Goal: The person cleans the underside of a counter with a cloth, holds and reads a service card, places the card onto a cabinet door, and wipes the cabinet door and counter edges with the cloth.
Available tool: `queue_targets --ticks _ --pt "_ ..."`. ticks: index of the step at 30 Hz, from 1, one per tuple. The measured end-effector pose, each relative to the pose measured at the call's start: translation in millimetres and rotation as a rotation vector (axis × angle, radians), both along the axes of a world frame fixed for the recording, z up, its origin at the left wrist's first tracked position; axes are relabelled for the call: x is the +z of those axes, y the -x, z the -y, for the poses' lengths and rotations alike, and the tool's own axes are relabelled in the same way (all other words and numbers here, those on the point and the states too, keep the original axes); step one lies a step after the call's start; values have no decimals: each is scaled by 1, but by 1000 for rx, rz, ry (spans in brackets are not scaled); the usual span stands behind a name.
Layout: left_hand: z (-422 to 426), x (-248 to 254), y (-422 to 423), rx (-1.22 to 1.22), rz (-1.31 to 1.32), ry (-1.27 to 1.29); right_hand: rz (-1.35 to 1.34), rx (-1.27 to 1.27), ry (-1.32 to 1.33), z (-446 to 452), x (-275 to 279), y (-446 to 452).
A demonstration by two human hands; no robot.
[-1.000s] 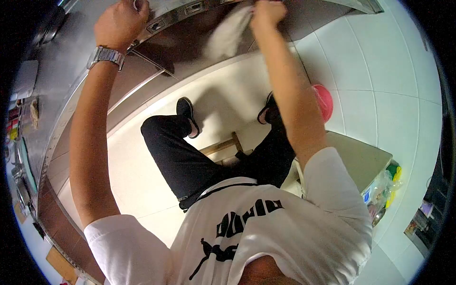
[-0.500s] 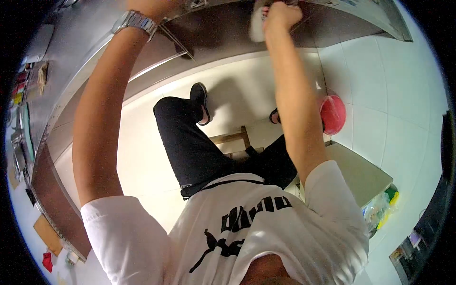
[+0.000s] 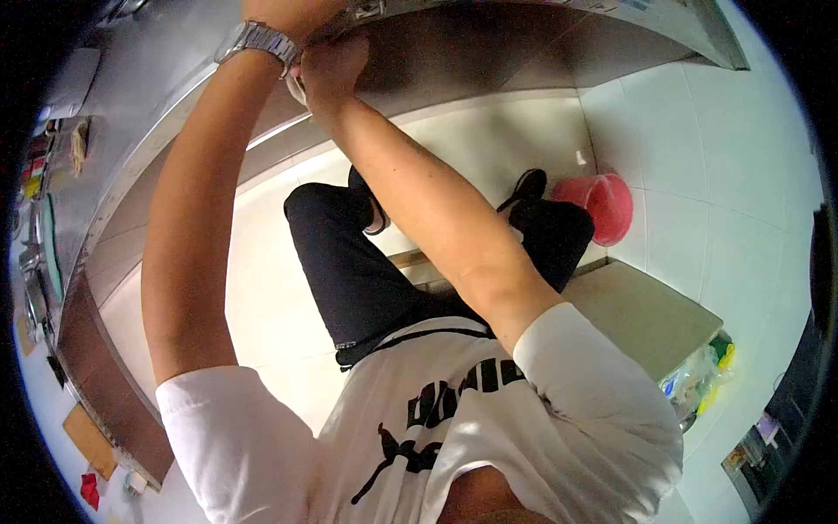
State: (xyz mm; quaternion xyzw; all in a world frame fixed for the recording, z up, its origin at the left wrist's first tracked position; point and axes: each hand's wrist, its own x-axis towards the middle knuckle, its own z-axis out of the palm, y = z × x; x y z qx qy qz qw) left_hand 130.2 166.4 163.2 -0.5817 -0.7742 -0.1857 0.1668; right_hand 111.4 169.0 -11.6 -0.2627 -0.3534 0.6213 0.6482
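Note:
My right hand [image 3: 336, 72] is closed in front of the dark brown cabinet front [image 3: 471, 65], just below my left wrist. A pale edge of a whitish cloth [image 3: 298, 88] shows beside its fingers; most of the cloth is hidden. My left hand [image 3: 301, 12] reaches up to the counter edge at the top of the view, with a silver watch [image 3: 262, 42] on the wrist. Its fingers lie out of sight, so what they touch does not show.
A metal counter [image 3: 153, 109] runs along the left, with several utensils at its far left. A red bucket [image 3: 611, 210] stands by the white tiled wall [image 3: 742, 166]. Beside my right leg is a flat-topped greenish box [image 3: 646, 310], with plastic bags [image 3: 694, 380] behind it.
My right hand has swept left along the cabinet front with the whitish cloth, ending close to my left wrist. My left arm has shifted slightly to the right. My right leg has come into fuller view.

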Motion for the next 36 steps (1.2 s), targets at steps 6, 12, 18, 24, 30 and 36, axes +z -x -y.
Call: queue_targets --ticks 6,12,18,24,30,36 --pt "-3 2 -3 62 15 7 231 221 175 -4 14 -39" --pt "-13 -22 32 -43 -121 -20 968 115 -49 -20 15 -49" --pt "-6 -11 16 19 -123 25 761 -137 178 -50 43 -120" --pt "-4 -9 16 7 -132 11 491 -339 252 -127 42 -219" --pt "-2 -7 12 1 -119 -6 333 -451 332 -181 33 -320" --pt "-5 -7 17 -10 -176 7 -96 -200 307 -201 55 -369"
